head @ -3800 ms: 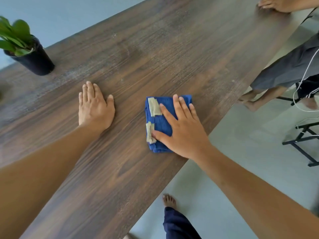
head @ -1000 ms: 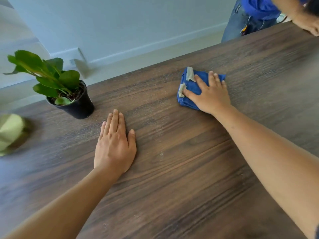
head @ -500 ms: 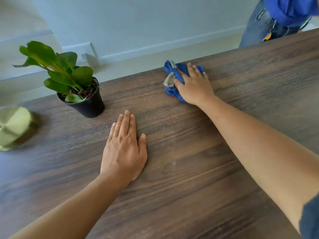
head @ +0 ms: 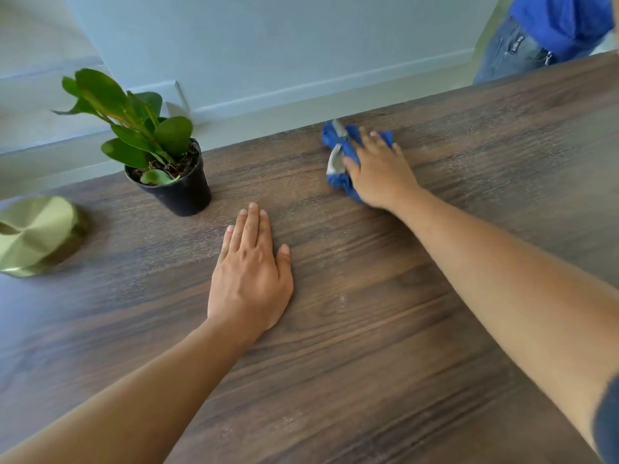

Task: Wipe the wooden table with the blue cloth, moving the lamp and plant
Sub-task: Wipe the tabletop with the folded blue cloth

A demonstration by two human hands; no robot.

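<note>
The blue cloth (head: 339,143), bunched, with grey tags showing, lies near the far edge of the dark wooden table (head: 368,346). My right hand (head: 378,175) presses down on it with fingers stretched over the top. My left hand (head: 251,272) rests flat on the table, palm down, at the middle. The potted plant (head: 177,189), green leaves in a black pot, stands just left of and beyond my left hand. The brass-green lamp (head: 37,232) sits at the far left edge of the view, partly cut off.
Another person in a blue shirt and jeans (head: 549,38) stands beyond the table's far right corner. A pale wall and skirting board run behind the far edge. Bare wood stretches across the near and right parts.
My right hand has slid the cloth away from me to the far edge, and the cloth has bunched up. My left hand stays flat. The view has shifted so the plant and lamp sit closer.
</note>
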